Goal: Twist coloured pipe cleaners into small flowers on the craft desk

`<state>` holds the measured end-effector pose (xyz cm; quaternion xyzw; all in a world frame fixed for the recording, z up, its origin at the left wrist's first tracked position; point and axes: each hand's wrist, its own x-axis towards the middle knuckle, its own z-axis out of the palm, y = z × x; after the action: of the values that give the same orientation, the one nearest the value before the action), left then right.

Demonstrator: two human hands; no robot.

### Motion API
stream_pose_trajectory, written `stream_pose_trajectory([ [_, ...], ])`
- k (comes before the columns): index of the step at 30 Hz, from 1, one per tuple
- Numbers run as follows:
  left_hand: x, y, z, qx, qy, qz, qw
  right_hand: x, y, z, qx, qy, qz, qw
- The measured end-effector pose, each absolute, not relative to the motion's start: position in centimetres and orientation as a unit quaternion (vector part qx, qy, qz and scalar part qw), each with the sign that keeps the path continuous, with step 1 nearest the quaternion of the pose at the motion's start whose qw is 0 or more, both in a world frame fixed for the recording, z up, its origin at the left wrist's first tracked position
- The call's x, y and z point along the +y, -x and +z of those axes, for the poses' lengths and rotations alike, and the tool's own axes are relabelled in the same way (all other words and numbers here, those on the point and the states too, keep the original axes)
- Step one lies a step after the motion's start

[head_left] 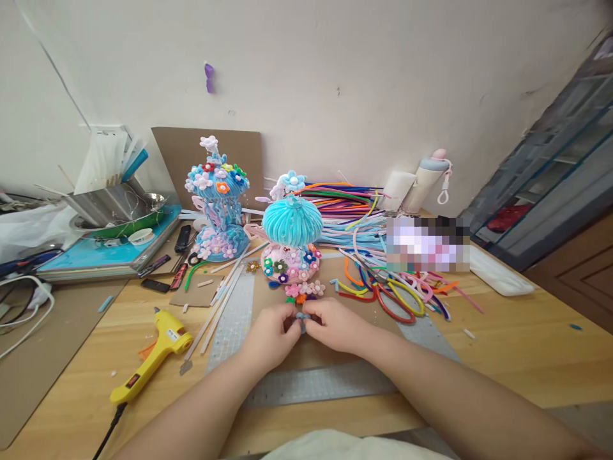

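Observation:
Both hands meet over the brown cardboard (pixel 330 351) at the table's front. My left hand (pixel 272 329) and my right hand (pixel 335 324) are closed, pinching a small blue-grey pipe-cleaner piece (pixel 302 317) between their fingertips; its exact shape is partly hidden by the fingers. Just beyond them lie small pipe-cleaner flowers (pixel 311 289) in pink, orange, green and purple. Behind those stands a pipe-cleaner ornament with a turquoise dome (pixel 293 220) and a pink base (pixel 287 265) covered in flowers.
A taller blue flowered ornament (pixel 218 204) stands left of centre. A yellow glue gun (pixel 153 354) lies at left. Red-handled scissors (pixel 393 303) and loose pipe cleaners (pixel 352 233) are at right. A metal bowl (pixel 115 207) and a bottle (pixel 428 182) stand further back.

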<state>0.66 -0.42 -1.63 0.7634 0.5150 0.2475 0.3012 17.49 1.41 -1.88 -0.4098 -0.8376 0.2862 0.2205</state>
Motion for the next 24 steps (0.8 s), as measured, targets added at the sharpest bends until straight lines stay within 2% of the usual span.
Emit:
stream_pose_trajectory([
  [9,-1.1,-1.0,-1.8,0.551,-0.727,0.271,0.306,0.6,-16.7,-2.0,-0.837,0.416,0.257,0.244],
  [13,-1.0,-1.2,-1.7,0.563,-0.631,0.343,0.408,0.4,-16.4,-1.8,-0.809,0.437,0.275,0.28],
  [18,0.1,-1.1,-1.4,0.558,-0.538,0.369,0.512,0.9,-16.6,-1.5,-0.736,0.421,0.41,0.335],
  [24,0.4,-1.0,-1.2,0.528,-0.517,0.369,0.564,1.1,-16.7,-1.9,-0.73,0.423,0.43,0.321],
])
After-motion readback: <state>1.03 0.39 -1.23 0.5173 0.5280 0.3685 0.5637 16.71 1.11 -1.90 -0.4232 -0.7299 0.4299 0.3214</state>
